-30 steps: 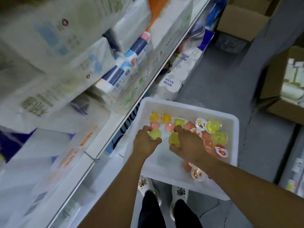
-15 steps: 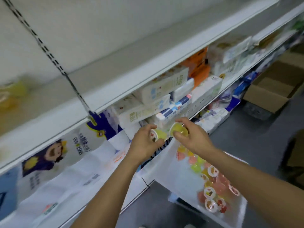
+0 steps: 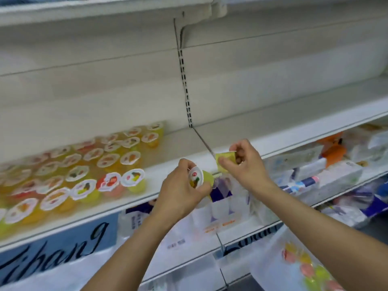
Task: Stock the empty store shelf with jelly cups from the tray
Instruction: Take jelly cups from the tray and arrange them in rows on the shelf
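A yellow-green jelly cup [image 3: 202, 179] is gripped in the left hand [image 3: 180, 192] and another cup [image 3: 225, 162] in the right hand [image 3: 246, 166], both raised at the shelf's [image 3: 168, 171] front edge. Placement beside the stocked rows [image 3: 84, 164] comes next (lids upward). Half a second ago they were lower, above the tray [image 3: 273, 259].

One view only: a wide-angle head camera, worn by the person, facing forward and slightly down at a white shelf [image 3: 273, 122]. The hands sit close to the lens at centre frame, left hand [image 3: 180, 190] and right hand [image 3: 245, 164], forearms entering from the bottom edge. Left of the hands, rows of jelly cups [image 3: 84, 171] fall within view. Below and right of the hands, the tray [image 3: 273, 269] shows at the frame corner. Edges are blurred. No second view exists for overlap.
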`<control>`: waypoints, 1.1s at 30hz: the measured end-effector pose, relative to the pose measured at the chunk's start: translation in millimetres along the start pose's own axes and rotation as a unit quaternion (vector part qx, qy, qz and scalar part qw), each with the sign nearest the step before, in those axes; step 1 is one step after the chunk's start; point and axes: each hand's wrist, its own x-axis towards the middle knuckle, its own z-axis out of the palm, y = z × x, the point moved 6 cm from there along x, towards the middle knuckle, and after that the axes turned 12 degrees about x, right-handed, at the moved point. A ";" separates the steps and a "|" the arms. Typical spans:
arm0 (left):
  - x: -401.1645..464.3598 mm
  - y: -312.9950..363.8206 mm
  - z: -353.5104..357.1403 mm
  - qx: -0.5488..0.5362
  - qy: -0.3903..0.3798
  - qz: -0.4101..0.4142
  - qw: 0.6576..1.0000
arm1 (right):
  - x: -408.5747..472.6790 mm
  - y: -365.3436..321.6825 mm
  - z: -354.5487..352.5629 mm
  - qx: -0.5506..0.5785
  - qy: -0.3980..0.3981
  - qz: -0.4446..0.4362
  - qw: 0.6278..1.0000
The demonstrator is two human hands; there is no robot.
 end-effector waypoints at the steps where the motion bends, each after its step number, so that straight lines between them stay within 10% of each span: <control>1: 0.8 -10.4 -14.3 0.005 0.012 -0.005 1.000 | 4.7 -4.6 18.0 -0.002 -0.008 -0.003 1.000; 9: 0.3 -84.8 -97.9 0.019 0.087 -0.044 0.995 | 35.7 1.4 138.7 -0.129 -0.136 0.018 0.982; 23: 27.0 -129.2 -139.8 0.016 0.108 -0.040 0.993 | 75.6 17.7 184.1 -0.235 -0.114 0.052 0.964; 33: 53.9 -103.9 -126.1 0.022 0.112 -0.011 0.993 | 27.7 -66.0 199.6 -0.118 -0.228 -0.128 0.958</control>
